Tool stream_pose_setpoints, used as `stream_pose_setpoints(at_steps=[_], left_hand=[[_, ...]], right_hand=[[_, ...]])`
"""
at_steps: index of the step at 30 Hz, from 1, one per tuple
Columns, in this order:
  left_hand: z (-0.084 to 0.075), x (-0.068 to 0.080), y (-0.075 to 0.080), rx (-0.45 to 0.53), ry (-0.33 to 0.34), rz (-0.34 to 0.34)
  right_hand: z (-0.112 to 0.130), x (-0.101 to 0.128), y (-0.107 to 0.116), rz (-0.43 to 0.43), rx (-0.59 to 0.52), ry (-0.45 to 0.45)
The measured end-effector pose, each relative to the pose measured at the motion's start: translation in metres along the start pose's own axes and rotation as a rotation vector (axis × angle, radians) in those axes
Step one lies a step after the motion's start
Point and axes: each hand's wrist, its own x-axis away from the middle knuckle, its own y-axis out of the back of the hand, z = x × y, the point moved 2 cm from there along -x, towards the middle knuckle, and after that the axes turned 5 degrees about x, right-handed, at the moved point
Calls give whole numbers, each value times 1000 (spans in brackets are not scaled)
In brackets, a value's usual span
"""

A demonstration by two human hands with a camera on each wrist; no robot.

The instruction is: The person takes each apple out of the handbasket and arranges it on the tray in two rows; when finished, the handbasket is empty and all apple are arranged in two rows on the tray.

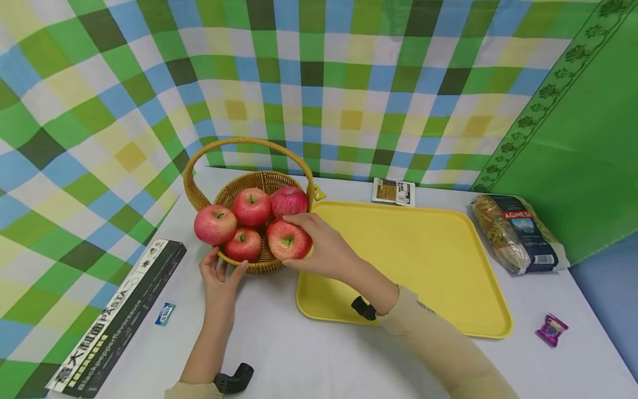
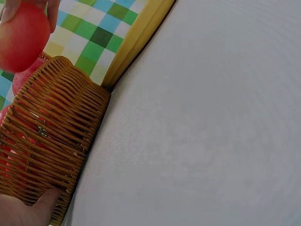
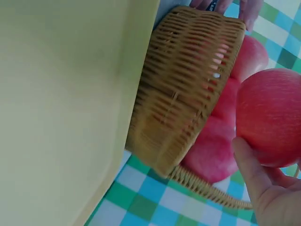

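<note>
My right hand grips a red apple at the near right side of a wicker basket. In the right wrist view that apple sits between thumb and fingers, beside the basket's rim. Several other apples fill the basket, and one at the left overhangs the rim. My left hand holds the basket's near left side. Its thumb presses the woven wall in the left wrist view; its fingertips are partly hidden in the head view.
Right of the basket lies a yellow tray. Beyond it are a pasta bag and a purple candy. A flat packet and a yellow wrapper lie behind. At left are a long pasta box and a blue candy.
</note>
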Motion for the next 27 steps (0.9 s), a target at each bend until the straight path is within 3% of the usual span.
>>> stream_pose_setpoints(at_steps=[6, 13, 22, 27], left_hand=[[0, 0, 1, 2, -1, 6], [0, 1, 1, 3, -5, 11], [-1, 1, 0, -7, -6, 11], [-1, 3, 0, -3, 2, 8]], right_hand=[[-23, 12, 15, -15, -170, -28], [-58, 23, 21, 26, -342, -145], [-104, 11, 26, -8, -379, -286], [-127, -1, 18, -30, -391, -374]])
